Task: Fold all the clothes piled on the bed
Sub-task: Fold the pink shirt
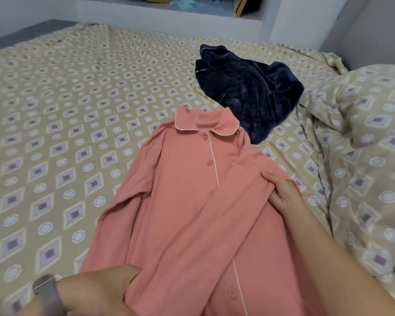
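Head view: one frame, looking down across a bed (pixel 55 110) with a beige diamond-patterned sheet.
Pink shirt (pixel 187 201): lies front side up from the centre to the lower edge of the frame, collar toward the top, buttoned, white piping along collar and placket. Its sleeve on the frame's left lies along the body; the sleeve on the frame's right is folded in over the front.
Right hand (pixel 281 190): right of centre, fingers curled onto the pink fabric, thumb on top, pinching the folded-in sleeve at the shirt's right edge.
Left hand (pixel 96 290): lower left of the frame, fingers curled round the shirt's lower left edge; fingertips hidden under the cloth.
Watch (pixel 47 293): grey band on the left wrist, lower left corner.
Navy garment (pixel 249 87): dark plush fabric with white piping, crumpled and unfolded, upper right of centre, just beyond the pink collar, its near edge touching the shirt's shoulder.
Pillow (pixel 369 110): right edge, same pattern as the sheet.
Shelf (pixel 169 5): recessed in the wall along the top edge; contents blurred.
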A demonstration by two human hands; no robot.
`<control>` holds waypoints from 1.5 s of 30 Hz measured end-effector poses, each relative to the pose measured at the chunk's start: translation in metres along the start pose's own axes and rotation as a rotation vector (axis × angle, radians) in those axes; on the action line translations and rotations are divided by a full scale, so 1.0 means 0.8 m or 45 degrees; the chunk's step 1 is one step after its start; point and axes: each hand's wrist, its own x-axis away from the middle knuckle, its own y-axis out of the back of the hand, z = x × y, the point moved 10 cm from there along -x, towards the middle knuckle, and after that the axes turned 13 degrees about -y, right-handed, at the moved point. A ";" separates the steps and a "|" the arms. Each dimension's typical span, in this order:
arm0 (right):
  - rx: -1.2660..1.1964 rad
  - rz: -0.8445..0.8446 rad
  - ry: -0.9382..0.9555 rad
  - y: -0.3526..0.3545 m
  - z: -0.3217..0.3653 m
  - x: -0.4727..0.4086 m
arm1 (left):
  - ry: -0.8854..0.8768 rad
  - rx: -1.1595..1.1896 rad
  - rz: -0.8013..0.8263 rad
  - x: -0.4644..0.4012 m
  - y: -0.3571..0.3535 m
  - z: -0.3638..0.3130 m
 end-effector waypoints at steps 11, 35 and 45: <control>-0.017 -0.051 -0.070 0.001 -0.011 0.008 | -0.351 0.002 -0.010 -0.007 -0.014 -0.046; 1.727 0.078 0.393 -0.226 -0.252 0.154 | 0.193 -0.208 -0.722 0.033 0.098 0.023; 1.244 0.670 -0.334 -0.329 -0.316 0.211 | -0.451 0.683 -0.985 0.098 0.180 -0.082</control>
